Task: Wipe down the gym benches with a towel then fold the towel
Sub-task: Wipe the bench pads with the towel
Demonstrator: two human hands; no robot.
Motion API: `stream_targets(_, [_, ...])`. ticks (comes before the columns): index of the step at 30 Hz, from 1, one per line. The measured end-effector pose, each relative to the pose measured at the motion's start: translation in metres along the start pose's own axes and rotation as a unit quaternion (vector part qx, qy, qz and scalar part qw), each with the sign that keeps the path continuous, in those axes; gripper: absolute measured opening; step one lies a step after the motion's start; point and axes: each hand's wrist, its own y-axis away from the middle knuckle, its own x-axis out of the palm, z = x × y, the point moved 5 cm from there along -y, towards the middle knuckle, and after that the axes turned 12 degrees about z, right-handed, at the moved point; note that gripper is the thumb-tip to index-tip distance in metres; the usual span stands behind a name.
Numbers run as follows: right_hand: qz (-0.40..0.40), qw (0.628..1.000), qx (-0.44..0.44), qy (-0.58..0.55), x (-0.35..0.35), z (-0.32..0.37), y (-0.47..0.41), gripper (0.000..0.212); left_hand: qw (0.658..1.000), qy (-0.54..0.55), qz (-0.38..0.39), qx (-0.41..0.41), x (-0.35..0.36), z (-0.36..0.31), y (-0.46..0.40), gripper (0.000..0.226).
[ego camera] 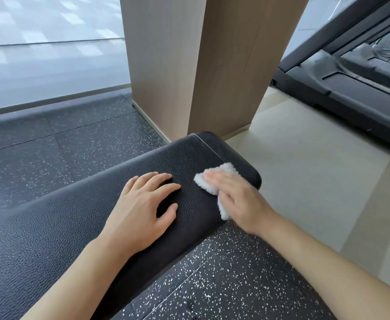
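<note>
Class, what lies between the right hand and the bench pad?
In the head view, a white towel lies under the right hand, pressed onto the bench pad.

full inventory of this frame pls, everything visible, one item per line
bench: 1, black padded, runs from lower left to centre
towel: 1, white, on the bench's far end under the right hand
pillar: 1, beige wood-look, behind the bench
rubber floor: black, white-speckled, around the bench
tile floor: beige, right
treadmill: 1, black, upper right
window: 1, upper left
left hand: flat on the bench, empty
right hand: presses the towel
</note>
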Motion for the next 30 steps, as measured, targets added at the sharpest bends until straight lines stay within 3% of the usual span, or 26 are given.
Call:
stream_targets(5, [-0.061,0.988,0.144,-0.016,-0.026,-0.055,-0.07,0.046,1.0,-0.008,-0.008,0.002,-0.001,-0.002,0.001,0.044])
stream_targets(8, [-0.067,0.991,0.119,-0.008,-0.014,-0.032,-0.084,0.044,1.0,-0.009,-0.004,0.0,-0.001,-0.002,0.001,0.044])
stream_targets(15, [-0.032,0.999,-0.001,0.015,-0.003,0.011,-0.018,0.047,1.0,-0.006,-0.006,-0.003,-0.004,-0.004,0.001,0.045])
stream_targets(23, [-0.069,0.998,0.004,-0.015,-0.012,-0.002,0.003,0.021,1.0,-0.006,-0.008,-0.002,-0.001,-0.004,0.002,0.044])
stream_targets(30, [-0.123,0.987,0.099,-0.011,-0.029,-0.044,-0.086,0.013,1.0,-0.004,-0.007,0.0,-0.004,-0.005,0.001,0.043])
